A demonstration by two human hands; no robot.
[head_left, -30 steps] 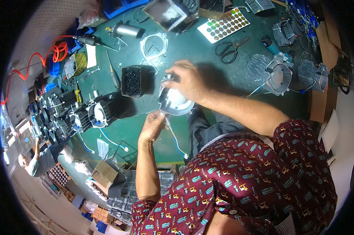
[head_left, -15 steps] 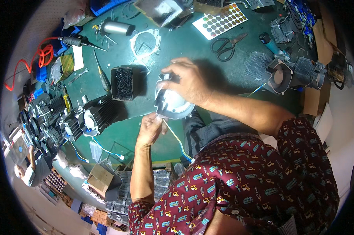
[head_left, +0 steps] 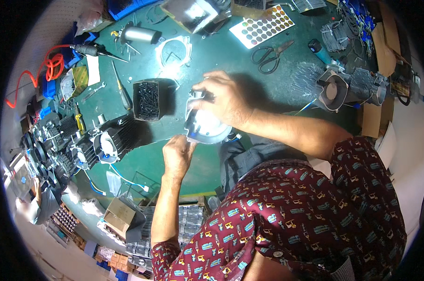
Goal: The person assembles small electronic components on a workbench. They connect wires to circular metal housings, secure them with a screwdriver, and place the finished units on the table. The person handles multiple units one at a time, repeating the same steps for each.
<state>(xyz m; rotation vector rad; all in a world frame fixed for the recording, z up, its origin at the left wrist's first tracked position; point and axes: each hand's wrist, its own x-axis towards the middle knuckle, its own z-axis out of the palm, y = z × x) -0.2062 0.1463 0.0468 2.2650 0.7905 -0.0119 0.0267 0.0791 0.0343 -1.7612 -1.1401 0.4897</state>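
A grey metal motor housing with a bright round inner face is tilted up near the bench's front edge. My right hand is closed over its upper side, thumb across the rim and fingers behind. At the housing's lower left corner is my left hand, with fingers curled together against the edge; whatever they pinch is hidden. A short wire with a pale connector sticks out at the housing's lower right. Just left of the housing stands an open box of black screws.
Finned motor housings with wires line the left; more housings stand at right. Behind lie scissors, a sticker sheet, a ring-shaped gasket and a metal cylinder. A screwdriver lies beside the screw box.
The long wires that hung below the housing no longer show there; a connector now shows at its lower right. My left hand has turned, its fingers curling in more.
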